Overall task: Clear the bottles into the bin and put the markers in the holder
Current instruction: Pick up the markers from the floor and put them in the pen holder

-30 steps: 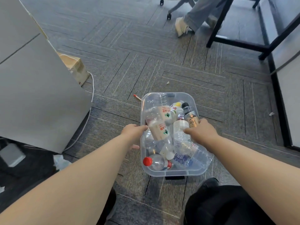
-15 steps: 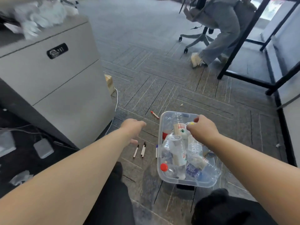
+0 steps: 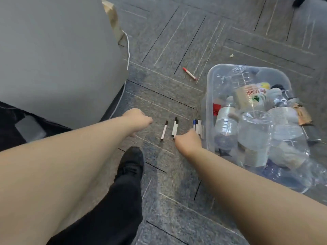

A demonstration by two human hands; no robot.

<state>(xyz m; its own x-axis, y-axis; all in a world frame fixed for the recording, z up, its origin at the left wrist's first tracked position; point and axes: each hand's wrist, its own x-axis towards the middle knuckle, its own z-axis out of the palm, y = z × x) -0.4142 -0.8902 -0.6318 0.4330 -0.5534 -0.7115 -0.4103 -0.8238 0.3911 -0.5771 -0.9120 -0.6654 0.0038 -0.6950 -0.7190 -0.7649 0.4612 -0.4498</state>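
Note:
A clear plastic bin [image 3: 211, 96] stands on the carpet at the right, filled with several empty bottles [image 3: 253, 131]. Markers lie on the carpet left of it: a single black-capped marker [image 3: 164, 129], a pair of black-capped markers [image 3: 175, 127], a small bunch of markers [image 3: 198, 126] against the bin wall, and a red marker [image 3: 189, 73] farther away. My right hand [image 3: 188, 143] is curled, its fingertips at the near end of the pair; its grip is hidden. My left hand [image 3: 137, 119] hovers curled and empty, left of the single marker. No holder is in view.
A grey cabinet [image 3: 58, 55] fills the left side, with a white cable [image 3: 128, 50] and a cardboard box [image 3: 113, 16] behind it. My black shoe [image 3: 131, 160] and trouser leg stand just below the markers. A white adapter [image 3: 30, 128] lies at the far left.
My right hand left the bin and came down to the near end of the marker pair. My left hand lowered toward the single marker. The view tilted down and closer.

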